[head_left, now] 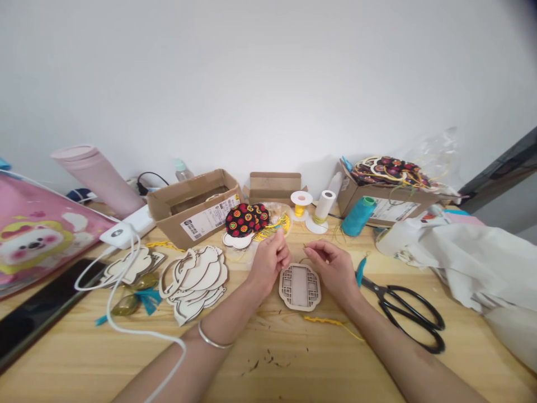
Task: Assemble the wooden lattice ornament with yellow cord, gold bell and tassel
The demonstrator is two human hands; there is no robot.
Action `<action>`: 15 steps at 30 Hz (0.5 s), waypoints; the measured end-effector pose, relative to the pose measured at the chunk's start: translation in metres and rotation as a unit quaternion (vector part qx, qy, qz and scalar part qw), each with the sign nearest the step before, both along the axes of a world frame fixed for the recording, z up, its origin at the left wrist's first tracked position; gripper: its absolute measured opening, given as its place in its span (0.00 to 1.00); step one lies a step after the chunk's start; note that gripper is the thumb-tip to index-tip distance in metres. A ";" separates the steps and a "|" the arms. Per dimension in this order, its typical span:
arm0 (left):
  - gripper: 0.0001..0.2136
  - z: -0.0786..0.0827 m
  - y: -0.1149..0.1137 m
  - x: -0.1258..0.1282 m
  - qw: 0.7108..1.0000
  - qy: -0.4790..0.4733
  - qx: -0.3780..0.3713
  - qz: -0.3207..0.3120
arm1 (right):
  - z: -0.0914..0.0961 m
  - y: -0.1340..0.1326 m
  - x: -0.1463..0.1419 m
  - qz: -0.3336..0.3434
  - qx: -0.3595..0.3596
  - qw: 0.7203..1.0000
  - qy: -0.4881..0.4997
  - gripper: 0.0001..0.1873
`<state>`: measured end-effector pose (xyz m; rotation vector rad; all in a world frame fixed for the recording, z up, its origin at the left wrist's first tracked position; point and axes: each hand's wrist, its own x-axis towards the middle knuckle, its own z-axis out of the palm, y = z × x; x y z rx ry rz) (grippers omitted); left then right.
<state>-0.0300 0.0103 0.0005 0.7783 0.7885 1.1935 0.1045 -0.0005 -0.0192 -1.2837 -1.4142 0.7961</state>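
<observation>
Nearest, the forearms reach up from 6 o'clock across a pine table (293,380), with a thin metal bangle (215,336) on the left wrist and a white cable (126,291) looping past it. A short length of yellow braided cord (323,320) lies just below the right hand.

The left hand (268,260) and right hand (333,268) hover apart above a lattice-cut wooden frame (300,286), which lies flat between and just below them, touched by neither. Both hands are curled, with thumbs and fingers drawn nearly together. A thin yellow thread (304,245) seems to run from the right fingertips, but it is too fine to tell whether either hand has hold of it.

For thread this fine, a light pinch at the very fingertips, with the wrists lifted clear of the frame, looks like the steadiest way to work.

At 3 o'clock from the frame sit a teal tassel (359,271) and black-handled scissors (413,319). At 9 o'clock lie stacked wooden cut-outs (195,282), with teal tassels (149,299) nearer the table's left side.

Farther off, at 11 o'clock, are discs covered in black dotted fabric (245,220). At 12 o'clock stand spools of yellow thread (299,210), and at 1 o'clock a cone of teal thread (358,217) rests against a cardboard box (381,204).
</observation>
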 end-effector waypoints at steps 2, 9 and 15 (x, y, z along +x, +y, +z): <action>0.17 -0.003 0.000 -0.001 0.998 0.054 0.014 0.022 | -0.001 0.000 0.000 -0.001 -0.010 1.000 0.014 0.11; 0.09 -0.010 0.001 0.001 0.989 0.136 0.060 0.004 | -0.004 0.002 0.001 -0.009 -0.036 0.995 0.093 0.13; 0.15 -0.006 -0.001 0.006 0.986 0.120 0.112 0.039 | -0.003 0.002 0.000 0.025 -0.064 0.988 0.137 0.13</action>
